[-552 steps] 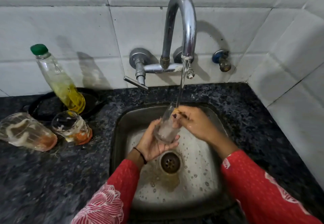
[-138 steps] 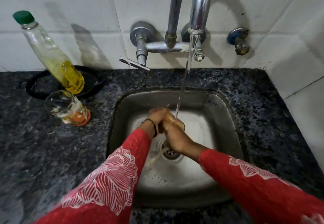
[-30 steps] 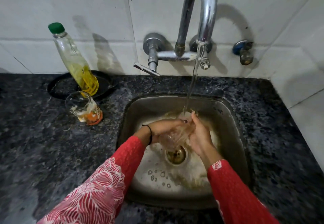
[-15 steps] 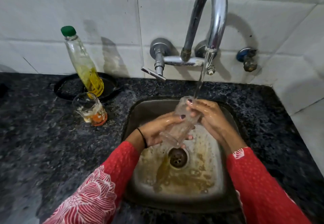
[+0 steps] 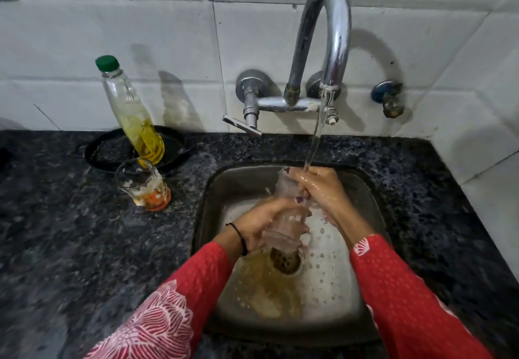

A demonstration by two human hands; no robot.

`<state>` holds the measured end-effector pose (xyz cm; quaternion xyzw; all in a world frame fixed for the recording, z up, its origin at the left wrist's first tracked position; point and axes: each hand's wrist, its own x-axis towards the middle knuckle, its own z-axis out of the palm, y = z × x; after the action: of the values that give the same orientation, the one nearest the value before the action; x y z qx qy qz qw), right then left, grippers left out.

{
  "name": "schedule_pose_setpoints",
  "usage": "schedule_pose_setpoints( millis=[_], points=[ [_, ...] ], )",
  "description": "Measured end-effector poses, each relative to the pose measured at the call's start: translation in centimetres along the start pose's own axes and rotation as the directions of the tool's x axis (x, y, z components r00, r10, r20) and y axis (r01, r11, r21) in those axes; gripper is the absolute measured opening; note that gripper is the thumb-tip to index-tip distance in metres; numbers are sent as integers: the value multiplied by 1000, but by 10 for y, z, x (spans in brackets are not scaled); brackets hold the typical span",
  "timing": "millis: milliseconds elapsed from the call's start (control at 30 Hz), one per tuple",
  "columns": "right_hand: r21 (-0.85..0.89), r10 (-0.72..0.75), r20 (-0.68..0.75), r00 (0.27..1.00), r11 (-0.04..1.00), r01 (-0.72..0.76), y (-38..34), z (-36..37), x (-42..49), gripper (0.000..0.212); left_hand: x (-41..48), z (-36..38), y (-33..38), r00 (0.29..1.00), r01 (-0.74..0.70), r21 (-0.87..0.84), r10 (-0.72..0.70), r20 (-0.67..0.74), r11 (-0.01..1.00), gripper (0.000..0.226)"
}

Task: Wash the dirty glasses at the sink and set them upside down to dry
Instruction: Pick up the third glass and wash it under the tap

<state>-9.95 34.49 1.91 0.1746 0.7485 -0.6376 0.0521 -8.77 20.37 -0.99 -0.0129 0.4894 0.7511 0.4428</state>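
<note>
I look down from far on the dark stone counter (image 5: 84, 246), and set in it is the steel sink (image 5: 373, 198), which has brownish water on its floor. Above the sink the curved tap (image 5: 328, 21) is running. The water (image 5: 316, 137) falls on the place where the right hand meets the mouth of the glass. At the back left of the counter stands a bottle (image 5: 132, 111) with yellow liquid and a green cap.

The left hand (image 5: 261, 224) is wrapped around the lower part of the glass (image 5: 286, 218). The glass is tilted above the drain (image 5: 285, 260), with its mouth up toward the stream. The right hand (image 5: 323, 193) grasps the upper part, with the fingers curled at the rim; whether they reach inside, I cannot tell. A second glass (image 5: 143, 184), with orange and white remains in it, stands upright on the counter. It is just beside the bottle and apart from the sink.

I judge that the step in hand is the rinsing of this glass. The next move, I think, is to pour the water out, turn the glass mouth down and set it on the counter. The glass is wet, so a firm hold is needed. After that the second glass waits for washing.
</note>
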Motion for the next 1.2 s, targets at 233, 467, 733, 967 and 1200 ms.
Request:
schedule_pose_setpoints(
  millis=[233,467,733,967,1200],
  points=[
    [-82,-71,-14,997,994,69,4,1,-8,28,2,2,-12,942,-168,531,294,-162,830,79],
    [-286,-17,44,999,958,29,5,-1,-5,27,3,6,-19,968,-79,582,201,-148,809,83],
    [133,-163,44,986,979,156,1,-13,-7,31,-10,3,-4,999,2,-75,1,40,997,58],
    [-195,-129,28,991,972,132,2,1,-1,37,1,13,-11,924,-83,595,286,-255,799,74],
    [-124,-180,13,984,976,181,1,-1,-4,36,-7,8,-3,972,-57,460,155,-177,886,47]
  ],
)
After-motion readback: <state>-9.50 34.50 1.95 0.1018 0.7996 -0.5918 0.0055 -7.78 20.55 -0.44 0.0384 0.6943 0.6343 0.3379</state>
